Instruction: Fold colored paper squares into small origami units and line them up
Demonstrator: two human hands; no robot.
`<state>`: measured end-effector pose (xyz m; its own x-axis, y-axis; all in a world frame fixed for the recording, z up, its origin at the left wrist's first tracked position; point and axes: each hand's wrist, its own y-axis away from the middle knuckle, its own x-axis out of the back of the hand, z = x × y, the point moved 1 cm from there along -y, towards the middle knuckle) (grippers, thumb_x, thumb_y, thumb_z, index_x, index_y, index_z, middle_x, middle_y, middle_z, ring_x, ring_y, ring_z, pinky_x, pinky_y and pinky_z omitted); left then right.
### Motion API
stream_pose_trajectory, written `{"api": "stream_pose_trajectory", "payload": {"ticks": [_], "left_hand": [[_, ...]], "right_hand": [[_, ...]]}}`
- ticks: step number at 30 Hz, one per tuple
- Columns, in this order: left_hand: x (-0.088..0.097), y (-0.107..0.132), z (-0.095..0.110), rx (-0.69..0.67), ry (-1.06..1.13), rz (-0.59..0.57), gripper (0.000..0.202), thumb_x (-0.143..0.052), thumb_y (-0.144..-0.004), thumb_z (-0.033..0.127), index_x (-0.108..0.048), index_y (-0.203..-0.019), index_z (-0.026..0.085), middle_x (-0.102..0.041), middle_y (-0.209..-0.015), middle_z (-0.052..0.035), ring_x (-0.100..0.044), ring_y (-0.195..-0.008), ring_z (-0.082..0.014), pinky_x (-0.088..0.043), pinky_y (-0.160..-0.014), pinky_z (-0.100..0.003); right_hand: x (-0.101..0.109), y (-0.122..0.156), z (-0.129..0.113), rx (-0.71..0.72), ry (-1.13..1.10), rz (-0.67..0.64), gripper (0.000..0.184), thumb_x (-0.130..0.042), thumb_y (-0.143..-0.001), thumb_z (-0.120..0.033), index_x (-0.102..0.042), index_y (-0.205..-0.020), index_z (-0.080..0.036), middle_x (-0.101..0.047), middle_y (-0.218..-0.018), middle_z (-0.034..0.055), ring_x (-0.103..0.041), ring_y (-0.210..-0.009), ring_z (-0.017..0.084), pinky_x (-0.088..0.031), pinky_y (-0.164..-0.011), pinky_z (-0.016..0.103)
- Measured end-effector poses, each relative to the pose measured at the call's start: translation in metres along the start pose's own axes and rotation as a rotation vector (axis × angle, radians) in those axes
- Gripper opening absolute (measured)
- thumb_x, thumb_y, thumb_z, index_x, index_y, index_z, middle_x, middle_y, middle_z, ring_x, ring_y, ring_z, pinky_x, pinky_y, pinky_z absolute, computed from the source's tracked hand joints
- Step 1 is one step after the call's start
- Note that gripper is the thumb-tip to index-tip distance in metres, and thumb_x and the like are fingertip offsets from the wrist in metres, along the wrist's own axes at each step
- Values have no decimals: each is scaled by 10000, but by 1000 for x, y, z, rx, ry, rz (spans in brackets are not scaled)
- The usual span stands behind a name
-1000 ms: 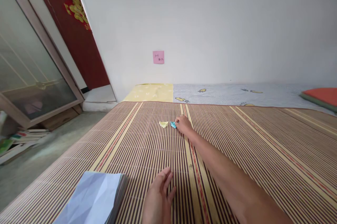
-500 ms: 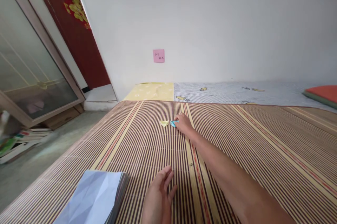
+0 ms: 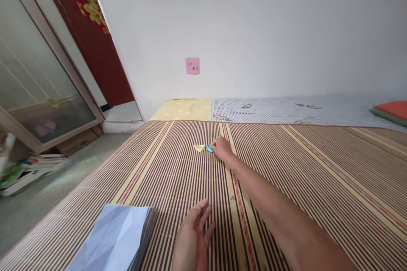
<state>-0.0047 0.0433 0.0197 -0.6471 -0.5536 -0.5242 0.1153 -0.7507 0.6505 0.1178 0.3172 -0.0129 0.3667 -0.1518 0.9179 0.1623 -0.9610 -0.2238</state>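
Observation:
My right hand [image 3: 222, 148] reaches far out over the striped mat [image 3: 267, 165], its fingers closed on a small blue folded paper [image 3: 209, 148]. Just left of that paper lies a small pale yellow folded paper [image 3: 199, 148], with a narrow gap between the two. Nearer to me, my left hand [image 3: 194, 233] rests on the mat with its fingers apart and nothing in them. To its left is a stack of paper [image 3: 110, 237] with a pale blue-white top sheet.
A pink sticky note [image 3: 192, 66] with handwriting is on the white wall. Behind the mat run a yellow cloth [image 3: 182, 110] and a checked cloth [image 3: 270, 110]. An orange and green cushion [image 3: 392, 112] lies at far right. Books [image 3: 34, 167] sit on the floor at left.
My right hand stays at the blue paper, with only a slight shift of the fingers. My left hand keeps its place. The whole view has moved a little.

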Motion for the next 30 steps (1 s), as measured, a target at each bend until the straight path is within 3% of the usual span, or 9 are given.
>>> {"api": "stream_pose_trajectory", "payload": {"ticks": [10, 19, 30], "left_hand": [[0, 1, 1, 20, -22, -2, 229, -474, -1007, 252, -635, -1143, 160, -544, -1506, -139, -476, -1396, -273, -319, -1198, -498], [1, 0, -1, -4, -13, -7, 242, -456, -994, 216, -675, -1073, 148, -574, -1471, -154, -491, -1393, -268, -338, -1184, -474], [9, -11, -10, -46, -12, -40, 258, -484, -975, 262, -694, -1076, 150, -592, -1450, -169, -483, -1405, -285, -344, -1176, -475]], "right_hand": [[5, 5, -3, 36, 8, 28, 277, -629, -1000, -320, -633, -1238, -179, -650, -1255, 95, -672, -1041, 230, -583, -883, 429], [19, 3, -31, 239, -32, 21, 291, -640, -993, -311, -631, -1246, -168, -645, -1271, 96, -663, -1084, 247, -569, -916, 460], [11, 2, -42, 194, -22, -78, 301, -640, -993, -319, -625, -1252, -165, -650, -1253, 95, -672, -1052, 240, -582, -886, 444]]}}
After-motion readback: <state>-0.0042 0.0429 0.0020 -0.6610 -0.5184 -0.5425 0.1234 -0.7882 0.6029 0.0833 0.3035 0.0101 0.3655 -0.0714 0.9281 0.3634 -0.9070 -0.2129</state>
